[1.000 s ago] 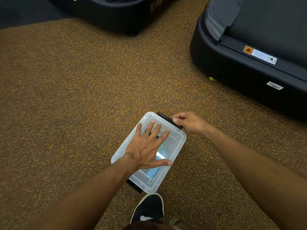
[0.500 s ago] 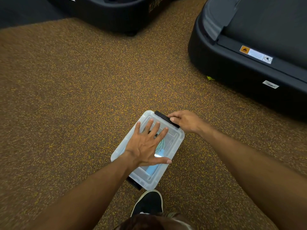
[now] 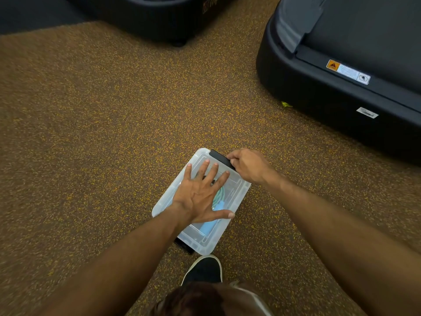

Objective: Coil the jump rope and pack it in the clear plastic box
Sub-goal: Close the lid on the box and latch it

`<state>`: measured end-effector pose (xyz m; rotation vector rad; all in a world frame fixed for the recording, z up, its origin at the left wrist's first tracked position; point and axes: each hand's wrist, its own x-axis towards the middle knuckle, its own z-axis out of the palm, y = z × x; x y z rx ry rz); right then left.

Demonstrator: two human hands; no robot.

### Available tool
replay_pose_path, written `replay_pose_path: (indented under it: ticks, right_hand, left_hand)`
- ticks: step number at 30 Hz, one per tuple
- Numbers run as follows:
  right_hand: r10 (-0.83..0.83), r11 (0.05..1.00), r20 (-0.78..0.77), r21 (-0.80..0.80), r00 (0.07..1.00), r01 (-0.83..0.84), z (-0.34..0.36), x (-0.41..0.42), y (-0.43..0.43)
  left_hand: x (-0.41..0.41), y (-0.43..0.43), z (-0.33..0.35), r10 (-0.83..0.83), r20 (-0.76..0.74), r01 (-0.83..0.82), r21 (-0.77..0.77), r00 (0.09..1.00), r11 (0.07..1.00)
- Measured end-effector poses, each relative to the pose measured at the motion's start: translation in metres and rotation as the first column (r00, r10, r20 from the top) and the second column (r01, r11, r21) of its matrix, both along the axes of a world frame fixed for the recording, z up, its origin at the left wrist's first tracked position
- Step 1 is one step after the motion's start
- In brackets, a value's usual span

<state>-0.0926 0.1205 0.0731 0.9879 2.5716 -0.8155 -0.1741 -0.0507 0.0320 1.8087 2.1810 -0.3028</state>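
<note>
The clear plastic box (image 3: 237, 190) lies on the speckled floor with its lid on. Through the lid I see the coiled teal jump rope (image 3: 219, 197) and a light blue handle inside, partly hidden by my hand. My left hand (image 3: 200, 197) presses flat on the lid with fingers spread. My right hand (image 3: 247, 165) grips the black latch (image 3: 218, 157) at the far end of the box. A second black latch (image 3: 183, 245) sits at the near end.
A black treadmill base (image 3: 330, 92) stands at the right, close behind the box. Another black machine base (image 3: 159, 19) is at the top. My black shoe (image 3: 204, 269) is just in front of the box. Open floor lies to the left.
My right hand has closed further over the far latch and pushed it against the lid. The left hand stays flat on the lid.
</note>
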Motion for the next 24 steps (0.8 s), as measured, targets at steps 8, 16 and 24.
replay_pose_path:
  ticks: [8, 16, 24]
  right_hand:
    - [0.046, 0.999, 0.041, -0.03, 0.998, -0.045, 0.002, 0.002, 0.003]
    - [0.135, 0.991, 0.111, -0.027, 0.985, -0.133, 0.006, 0.005, -0.003]
    - [0.153, 0.987, 0.187, 0.027, 0.97, -0.161, 0.013, 0.01, -0.017]
  left_hand:
    - [-0.001, 0.001, 0.0, 0.004, -0.004, -0.004, -0.005, 1.0, 1.0]
    - [0.0, 0.002, 0.005, -0.012, -0.033, 0.011, -0.023, 0.999, 1.0]
    - [-0.001, 0.001, 0.009, -0.005, -0.028, 0.004, -0.044, 1.0, 0.999]
